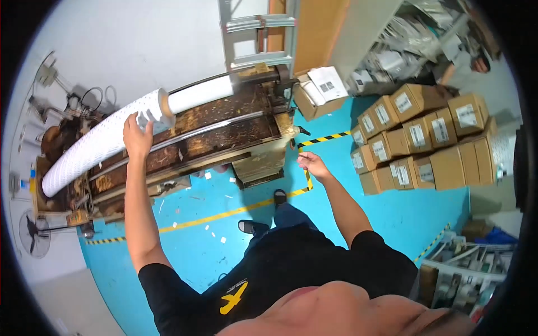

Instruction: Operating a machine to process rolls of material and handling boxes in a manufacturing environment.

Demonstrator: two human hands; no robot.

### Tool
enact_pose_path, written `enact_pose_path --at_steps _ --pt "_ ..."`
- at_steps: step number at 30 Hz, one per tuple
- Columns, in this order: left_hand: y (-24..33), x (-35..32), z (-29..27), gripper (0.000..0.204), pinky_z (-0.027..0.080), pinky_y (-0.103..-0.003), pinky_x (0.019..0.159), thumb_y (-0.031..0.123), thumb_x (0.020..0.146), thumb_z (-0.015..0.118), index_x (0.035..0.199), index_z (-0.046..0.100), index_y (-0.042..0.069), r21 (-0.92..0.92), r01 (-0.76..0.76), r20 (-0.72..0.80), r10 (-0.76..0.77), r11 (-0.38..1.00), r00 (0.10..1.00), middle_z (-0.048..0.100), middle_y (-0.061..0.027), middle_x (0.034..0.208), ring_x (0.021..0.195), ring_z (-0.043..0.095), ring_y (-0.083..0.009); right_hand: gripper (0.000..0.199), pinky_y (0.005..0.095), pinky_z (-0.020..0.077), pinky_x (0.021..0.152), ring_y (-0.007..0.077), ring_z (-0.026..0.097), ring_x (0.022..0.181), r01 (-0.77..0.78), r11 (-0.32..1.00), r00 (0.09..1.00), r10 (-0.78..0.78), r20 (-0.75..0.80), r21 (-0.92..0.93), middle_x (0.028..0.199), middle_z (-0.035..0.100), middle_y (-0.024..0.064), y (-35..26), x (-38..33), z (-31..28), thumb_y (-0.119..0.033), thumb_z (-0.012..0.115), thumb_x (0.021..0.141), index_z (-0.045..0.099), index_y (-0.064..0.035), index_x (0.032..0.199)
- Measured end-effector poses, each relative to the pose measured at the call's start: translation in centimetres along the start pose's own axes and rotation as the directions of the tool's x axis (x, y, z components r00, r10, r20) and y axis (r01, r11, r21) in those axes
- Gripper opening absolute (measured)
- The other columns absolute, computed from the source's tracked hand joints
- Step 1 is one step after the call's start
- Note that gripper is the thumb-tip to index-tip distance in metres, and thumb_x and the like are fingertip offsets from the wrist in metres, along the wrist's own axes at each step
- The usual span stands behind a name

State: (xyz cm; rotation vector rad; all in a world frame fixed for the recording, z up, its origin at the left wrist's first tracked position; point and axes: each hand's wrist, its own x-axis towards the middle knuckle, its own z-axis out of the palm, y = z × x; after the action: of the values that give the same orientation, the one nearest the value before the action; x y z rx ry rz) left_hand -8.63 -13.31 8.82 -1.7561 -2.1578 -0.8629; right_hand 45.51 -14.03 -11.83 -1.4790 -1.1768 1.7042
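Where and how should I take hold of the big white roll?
Probably near the right end of the roll, coming from your near side, where the left hand touches it. It looks too thick for one hand to close around, so a spread hand laid over its curve seems best. A narrower white cylinder extends beyond that end.

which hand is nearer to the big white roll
The left. The left hand lies against the big white roll near its right end, while the right hand is apart from it, farther right, above the blue floor.
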Motion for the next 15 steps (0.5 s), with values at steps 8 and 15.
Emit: enact_pose_path --at_steps 8,15 --pt "-1.5 3.9 6.8 0.068 0.026 -0.050 0.102 0.044 0.081 0.060 0.128 0.043 -0.001 0.204 -0.146 -0.004 0.150 0.968 0.989 0.039 -0.0299 0.131 0.123 0.036 -0.0421 0.036 0.0303 0.0468 0.080 0.0167 0.058 0.090 0.016 0.898 0.939 -0.165 -0.302 -0.440 0.097 0.063 0.0086 1.8 7.6 -3.4 -0.024 0.068 0.079 0.059 -0.0021 0.106" --pt "-3.0 3.8 10.1 0.058 0.028 -0.052 0.099 0.042 0.087 0.049 0.132 0.041 0.005 0.378 -0.209 -0.095 0.263 0.902 0.960 0.042 -0.0215 0.132 0.123 0.038 -0.0379 0.046 0.0409 0.0451 0.086 0.0369 0.056 0.100 -0.071 0.715 0.892 -0.267 -0.365 -0.696 0.108 0.059 0.0220 -0.9 11.2 -3.1 -0.029 0.059 0.080 0.055 -0.0012 0.115"
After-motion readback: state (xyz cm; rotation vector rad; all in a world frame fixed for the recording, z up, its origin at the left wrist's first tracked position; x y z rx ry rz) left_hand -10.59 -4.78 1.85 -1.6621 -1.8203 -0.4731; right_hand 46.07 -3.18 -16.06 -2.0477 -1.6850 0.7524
